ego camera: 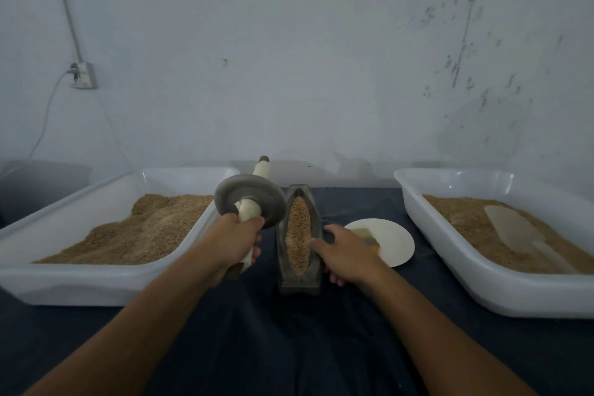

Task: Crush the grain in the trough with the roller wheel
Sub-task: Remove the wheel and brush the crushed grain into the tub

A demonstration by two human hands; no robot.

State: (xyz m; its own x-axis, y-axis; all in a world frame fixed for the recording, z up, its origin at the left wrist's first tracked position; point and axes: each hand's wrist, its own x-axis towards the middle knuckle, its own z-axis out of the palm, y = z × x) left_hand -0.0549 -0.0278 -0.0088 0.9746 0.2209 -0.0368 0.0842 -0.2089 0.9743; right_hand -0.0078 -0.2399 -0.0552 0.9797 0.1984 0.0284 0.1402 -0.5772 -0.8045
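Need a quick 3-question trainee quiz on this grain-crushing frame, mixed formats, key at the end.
1. True or false: the roller wheel already sits in the trough.
2. Which hand holds the wheel's handle? A) left hand B) right hand
3. Fill in: the white plate lies to the ___ of the trough.

Key: 1. false, it is held up, left of the trough. 2. A; the right hand steadies the trough. 3. right.

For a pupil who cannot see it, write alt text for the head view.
The left hand grips the roller wheel by its handle, lifted beside the trough of grain, which the right hand holds steady. White tubs of grain flank them on a dark cloth; a plate lies right of the trough.
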